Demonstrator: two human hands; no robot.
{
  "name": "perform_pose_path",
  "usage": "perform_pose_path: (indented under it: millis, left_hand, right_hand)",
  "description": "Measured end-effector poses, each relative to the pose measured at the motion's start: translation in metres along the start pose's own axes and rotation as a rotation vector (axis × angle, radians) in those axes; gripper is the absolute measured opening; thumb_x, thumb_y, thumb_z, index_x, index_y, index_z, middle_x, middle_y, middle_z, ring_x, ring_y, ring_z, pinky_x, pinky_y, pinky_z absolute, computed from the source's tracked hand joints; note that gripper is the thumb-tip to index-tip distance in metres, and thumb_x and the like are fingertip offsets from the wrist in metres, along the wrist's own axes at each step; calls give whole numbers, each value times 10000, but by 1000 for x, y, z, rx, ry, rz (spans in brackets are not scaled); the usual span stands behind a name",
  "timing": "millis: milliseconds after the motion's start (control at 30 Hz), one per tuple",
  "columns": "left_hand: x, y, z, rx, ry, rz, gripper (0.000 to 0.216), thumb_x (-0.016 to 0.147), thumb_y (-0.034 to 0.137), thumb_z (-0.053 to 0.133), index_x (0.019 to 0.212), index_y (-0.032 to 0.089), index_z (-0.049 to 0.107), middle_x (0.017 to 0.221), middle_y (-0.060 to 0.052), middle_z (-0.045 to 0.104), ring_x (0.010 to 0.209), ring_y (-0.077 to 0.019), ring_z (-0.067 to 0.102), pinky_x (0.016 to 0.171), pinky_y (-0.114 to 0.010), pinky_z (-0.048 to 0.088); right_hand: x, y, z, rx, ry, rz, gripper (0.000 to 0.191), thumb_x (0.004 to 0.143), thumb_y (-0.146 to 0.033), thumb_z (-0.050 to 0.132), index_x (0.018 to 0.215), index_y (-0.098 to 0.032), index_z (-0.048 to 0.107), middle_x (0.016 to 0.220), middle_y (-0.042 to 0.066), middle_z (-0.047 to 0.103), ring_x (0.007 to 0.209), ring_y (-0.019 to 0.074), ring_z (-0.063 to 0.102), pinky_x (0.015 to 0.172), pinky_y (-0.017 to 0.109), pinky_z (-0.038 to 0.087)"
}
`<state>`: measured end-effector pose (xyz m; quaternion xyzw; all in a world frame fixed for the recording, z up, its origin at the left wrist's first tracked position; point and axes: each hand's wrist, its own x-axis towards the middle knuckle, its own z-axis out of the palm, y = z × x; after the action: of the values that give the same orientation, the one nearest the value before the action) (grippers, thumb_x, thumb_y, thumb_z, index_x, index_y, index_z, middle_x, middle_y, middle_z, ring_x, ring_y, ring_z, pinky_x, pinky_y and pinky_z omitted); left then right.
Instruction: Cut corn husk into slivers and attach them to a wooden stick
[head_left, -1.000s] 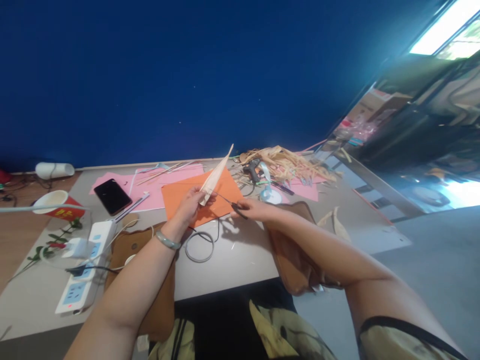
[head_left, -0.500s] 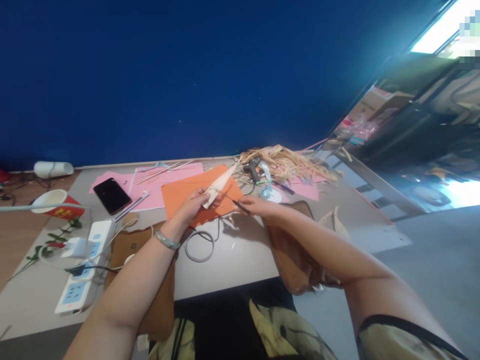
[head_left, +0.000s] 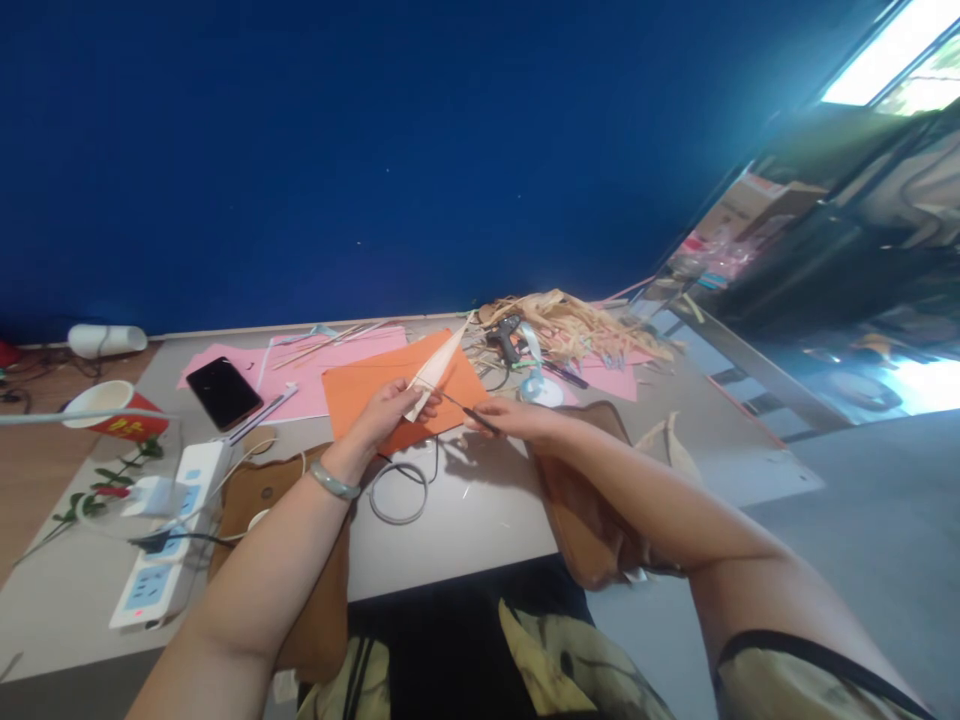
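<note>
desk: so, what does the picture have in hand?

photographer: a craft worker's left hand [head_left: 386,410] pinches the lower end of a pale, tapering husk strip [head_left: 439,365], fingers [head_left: 411,398] closed narrow around it. the strip rises from those fingers and leans up and away from them, its tip over the far edge of an orange sheet [head_left: 360,390] that lies on the surface [head_left: 480,510] beneath the hand.

desk: and the other hand?

photographer: the right hand [head_left: 517,420] is closed on a pair of small dark scissors [head_left: 469,410]. the blades point toward the left fingers and meet the strip just above them. whether the blades are parted is too fine to tell.

desk: how would that strip handle?

photographer: by its look, very light, thin and dry. it stands up from the pinch, so it is stiff enough along its length, but probably brittle and quick to split along the grain. the wide lower end, where the left fingers have it, seems the safest hold; the narrow tip would likely bend or snap.

desk: anything around them?

photographer: beyond the right fingers, a loose heap of husks [head_left: 577,325] and a glue gun [head_left: 508,338]. out past the left fingers, a dark phone [head_left: 223,392] on pink paper [head_left: 300,375]. near the left wrist, a coil of cable [head_left: 397,492].
</note>
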<state>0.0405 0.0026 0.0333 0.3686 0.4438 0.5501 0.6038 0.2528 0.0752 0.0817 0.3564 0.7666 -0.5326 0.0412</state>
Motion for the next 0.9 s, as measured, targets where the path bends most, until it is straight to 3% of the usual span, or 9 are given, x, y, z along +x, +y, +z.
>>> perform_pose_path:
  millis: [367, 533, 633, 800, 900]
  left_hand:
    - [-4, 4, 4, -39, -15, -53, 289, 710, 304, 698, 882, 105, 579, 838, -113, 690, 699, -163, 653, 691, -301, 497]
    - [-5, 6, 2, -38, 48, -41, 486, 663, 262, 725, 1076, 151, 494, 804, -70, 680, 686, -192, 660, 641, -314, 496]
    - [-9, 14, 4, 67, 88, -17, 606, 648, 244, 726, 1180, 166, 446, 748, -29, 663, 615, -150, 629, 585, -256, 465]
    - [-12, 21, 3, 151, 9, 42, 731, 635, 209, 723, 1285, 204, 388, 723, 9, 632, 549, -90, 554, 532, -194, 403]
    - [-10, 17, -1, 176, -50, 68, 664, 626, 198, 723, 1237, 204, 464, 801, -21, 631, 610, -99, 567, 564, -204, 428]
  right_hand:
    - [-1, 1, 0, 114, -2, 5, 487, 709, -617, 566, 602, -153, 467, 534, -46, 397, 498, 69, 333, 508, 235, 230]
    - [-1, 7, -2, 123, -24, -30, 486, 722, -612, 554, 588, -159, 438, 522, -51, 382, 488, 65, 310, 492, 237, 210]
    - [1, 11, -4, 122, -56, -11, 491, 707, -620, 561, 588, -162, 431, 516, -55, 376, 487, 66, 309, 490, 232, 214]
    - [0, 14, -6, 164, -89, 0, 467, 706, -597, 567, 597, -165, 430, 516, -58, 375, 486, 65, 303, 490, 231, 204]
    - [-3, 14, -8, 184, -97, 18, 444, 705, -568, 588, 597, -165, 435, 509, -61, 370, 476, 63, 294, 486, 235, 190]
